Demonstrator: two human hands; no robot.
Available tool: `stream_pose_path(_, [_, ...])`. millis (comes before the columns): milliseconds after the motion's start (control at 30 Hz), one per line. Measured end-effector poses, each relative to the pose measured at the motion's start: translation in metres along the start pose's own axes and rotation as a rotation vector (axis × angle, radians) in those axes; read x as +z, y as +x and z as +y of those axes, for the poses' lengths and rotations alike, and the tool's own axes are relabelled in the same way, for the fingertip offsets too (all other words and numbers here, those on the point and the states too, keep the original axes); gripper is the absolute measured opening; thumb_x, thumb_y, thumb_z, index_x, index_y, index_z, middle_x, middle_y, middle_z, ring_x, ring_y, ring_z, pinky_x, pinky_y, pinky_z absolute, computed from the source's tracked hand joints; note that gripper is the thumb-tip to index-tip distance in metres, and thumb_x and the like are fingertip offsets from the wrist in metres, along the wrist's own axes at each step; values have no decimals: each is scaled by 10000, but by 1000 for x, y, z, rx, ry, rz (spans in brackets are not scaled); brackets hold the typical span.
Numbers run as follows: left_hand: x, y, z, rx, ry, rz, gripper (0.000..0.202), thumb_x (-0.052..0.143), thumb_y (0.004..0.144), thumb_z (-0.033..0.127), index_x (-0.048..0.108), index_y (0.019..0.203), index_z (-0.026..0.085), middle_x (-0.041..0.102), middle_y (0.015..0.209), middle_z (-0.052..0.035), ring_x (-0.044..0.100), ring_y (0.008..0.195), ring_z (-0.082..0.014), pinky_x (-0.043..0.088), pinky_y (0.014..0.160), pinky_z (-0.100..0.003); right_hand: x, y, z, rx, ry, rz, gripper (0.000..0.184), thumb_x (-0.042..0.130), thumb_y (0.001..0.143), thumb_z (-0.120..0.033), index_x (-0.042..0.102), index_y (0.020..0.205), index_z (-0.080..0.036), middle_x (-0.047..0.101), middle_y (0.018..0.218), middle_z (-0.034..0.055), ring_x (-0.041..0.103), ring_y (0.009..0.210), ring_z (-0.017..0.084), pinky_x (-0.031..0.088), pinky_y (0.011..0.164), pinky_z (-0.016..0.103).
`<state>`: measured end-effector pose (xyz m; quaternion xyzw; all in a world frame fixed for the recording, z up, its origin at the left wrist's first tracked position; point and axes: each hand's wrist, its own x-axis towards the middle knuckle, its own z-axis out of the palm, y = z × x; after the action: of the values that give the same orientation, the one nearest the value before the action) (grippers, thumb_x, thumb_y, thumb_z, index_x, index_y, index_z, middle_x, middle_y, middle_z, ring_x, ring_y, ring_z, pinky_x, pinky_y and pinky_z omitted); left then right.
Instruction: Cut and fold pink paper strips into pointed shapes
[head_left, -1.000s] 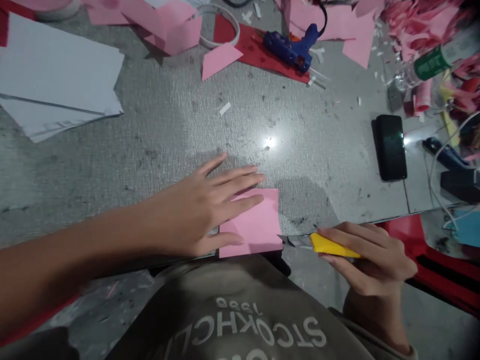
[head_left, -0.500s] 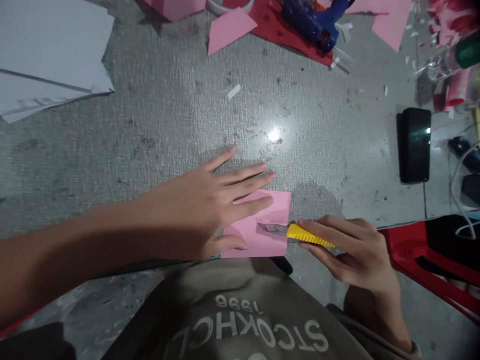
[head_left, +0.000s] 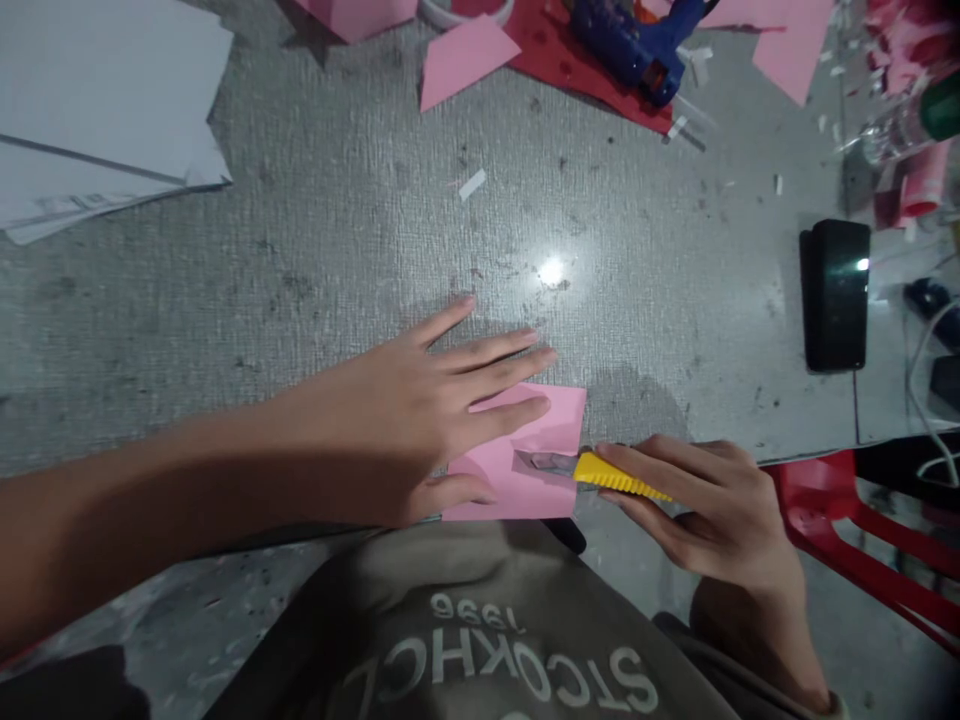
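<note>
Left hand [head_left: 420, 420]: you are pressing it flat on the pink paper [head_left: 559, 415] at the counter's [head_left: 337, 250] near edge.
Right hand [head_left: 712, 510]: you are clamping it on the yellow knife [head_left: 615, 475], blade on the paper.
Care: you are cutting near your fingertips; hold them clear.

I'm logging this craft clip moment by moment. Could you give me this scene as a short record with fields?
left hand: flat, fingers spread, pressing on the pink paper
right hand: gripping the yellow utility knife, blade out over the paper's right part
surface: grey table
nearby: black phone at right; blue glue gun at top; white sheets at upper left
</note>
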<state>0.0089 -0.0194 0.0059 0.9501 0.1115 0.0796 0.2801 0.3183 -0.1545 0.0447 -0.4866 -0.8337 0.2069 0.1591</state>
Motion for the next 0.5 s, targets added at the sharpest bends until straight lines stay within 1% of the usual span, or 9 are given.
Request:
stream_pose_path(167, [1, 0, -1, 1, -19, 17, 656, 697, 973, 407, 509, 1592, 299, 351, 1754, -88, 293, 1642, -357, 48, 1349, -664, 0, 0, -1, 6, -47, -11, 281, 726, 1026, -219, 698, 1301, -174, 746, 891, 31, 663, 631, 119, 437, 516, 277])
stream_pose_path(333, [2, -1, -1, -2, -37, 44, 655, 705, 965, 394, 521, 1586, 297, 375, 1742, -88, 323, 1629, -360, 61, 1352, -662, -2, -2, -1, -2, -28, -51, 321, 705, 1031, -198, 678, 1349, -163, 732, 903, 36, 666, 646, 125, 452, 532, 286])
stream_pose_path(500, [3, -1, 0, -20, -48, 42, 655, 710, 954, 411, 527, 1578, 326, 359, 1751, -60, 313, 1635, -350, 48, 1360, -643, -4, -5, -4, 1, -75, -73, 338, 673, 1045, -183, 660, 1382, -159, 724, 901, 36, 651, 645, 121, 433, 522, 283])
